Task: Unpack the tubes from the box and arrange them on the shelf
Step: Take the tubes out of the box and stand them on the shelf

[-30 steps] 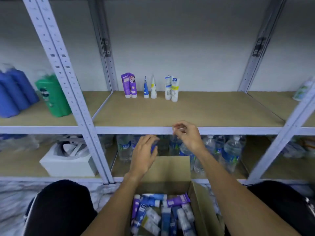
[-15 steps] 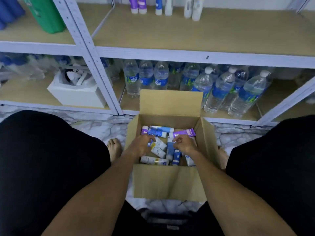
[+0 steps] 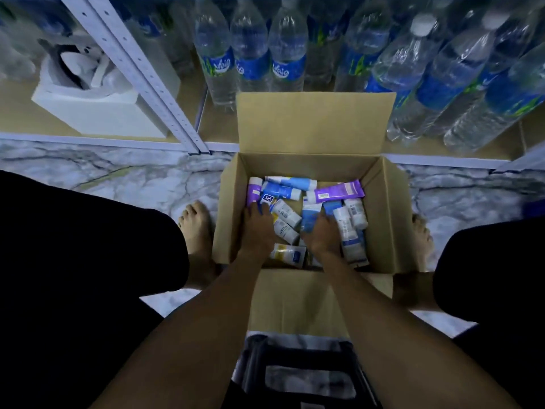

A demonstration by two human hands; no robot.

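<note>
- The cardboard box [image 3: 383, 208] is sitting open on the marble floor [image 3: 132, 175], just in front of the bottom shelf [image 3: 501, 144]. It is holding a jumble of tubes [image 3: 333, 193] lying flat.
- The left hand [image 3: 259, 231] is resting in the box's left side, fingers [image 3: 261, 211] touching a white tube [image 3: 284, 213]. I cannot tell whether they are gripping it.
- The right hand [image 3: 321, 237] is resting mid-box, fingers [image 3: 323, 220] lying on a blue tube [image 3: 308, 219]. Their grip is unclear.
- Water bottles [image 3: 287, 54] are standing on the far shelf.

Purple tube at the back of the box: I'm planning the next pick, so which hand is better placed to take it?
Probably the right hand: it is in the right half of the box, nearer the purple tube. The left hand is at the blue tubes by the left wall.
</note>
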